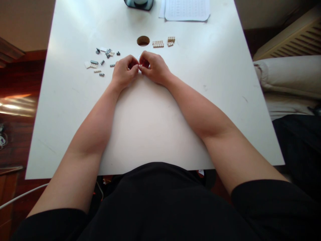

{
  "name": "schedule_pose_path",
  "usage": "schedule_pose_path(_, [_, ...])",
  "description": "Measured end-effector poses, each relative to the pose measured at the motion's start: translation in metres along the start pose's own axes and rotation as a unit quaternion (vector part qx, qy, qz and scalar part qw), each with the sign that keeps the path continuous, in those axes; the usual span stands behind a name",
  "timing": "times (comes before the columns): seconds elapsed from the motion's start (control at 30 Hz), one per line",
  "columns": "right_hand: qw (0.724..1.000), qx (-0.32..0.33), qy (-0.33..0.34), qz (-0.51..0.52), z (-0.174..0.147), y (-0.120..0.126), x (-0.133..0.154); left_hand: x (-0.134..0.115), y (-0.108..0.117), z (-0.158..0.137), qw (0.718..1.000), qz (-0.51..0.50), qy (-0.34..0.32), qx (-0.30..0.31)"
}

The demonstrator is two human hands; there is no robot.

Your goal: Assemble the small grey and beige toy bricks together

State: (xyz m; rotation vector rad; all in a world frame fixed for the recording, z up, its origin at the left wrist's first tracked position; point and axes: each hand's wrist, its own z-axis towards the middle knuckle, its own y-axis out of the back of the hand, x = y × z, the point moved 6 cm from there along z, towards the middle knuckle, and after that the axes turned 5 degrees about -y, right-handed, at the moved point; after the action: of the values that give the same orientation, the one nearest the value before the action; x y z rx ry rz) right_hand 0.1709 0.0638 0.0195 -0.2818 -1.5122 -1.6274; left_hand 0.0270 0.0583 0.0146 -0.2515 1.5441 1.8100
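Observation:
My left hand (125, 71) and my right hand (155, 68) meet above the white table (155, 134), fingertips pinched together. Whatever they hold between them is tiny and mostly hidden by the fingers; I cannot make out its kind. A whitish rounded edge shows just behind the fingertips. Left of my left hand lie several loose toy building bricks, among them a grey-green piece (94, 62), a cluster of grey and white bricks (109, 52) and a small dark brick (118, 53). One grey piece (112, 65) lies right beside my left hand.
Beyond my hands, a round hole (143, 41) pierces the tabletop. To its right lie a tan studded plate (157, 44) and an angled tan piece (171, 41). Printed sheets (187, 10) and a dark object (139, 4) occupy the far edge. A radiator (291, 36) stands at right.

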Motion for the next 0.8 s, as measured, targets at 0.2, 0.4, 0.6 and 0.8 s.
schedule_pose_path(0.2, [1.0, -0.013, 0.024, 0.0, 0.001, -0.001, -0.001, 0.003, 0.0, 0.0, 1.0, -0.022, 0.0, -0.007])
schedule_pose_path(0.4, [1.0, -0.01, 0.008, -0.011, 0.0, 0.0, 0.0, -0.002, 0.001, 0.0, 1.0, -0.019, -0.004, -0.003])
schedule_pose_path(0.6, [0.999, -0.027, 0.047, -0.001, 0.002, -0.002, -0.001, -0.009, 0.002, -0.002, 0.999, 0.017, 0.025, 0.034])
schedule_pose_path(0.8, [0.996, -0.044, 0.065, 0.032, 0.006, -0.003, -0.006, -0.014, 0.003, -0.004, 0.999, -0.011, 0.037, 0.025])
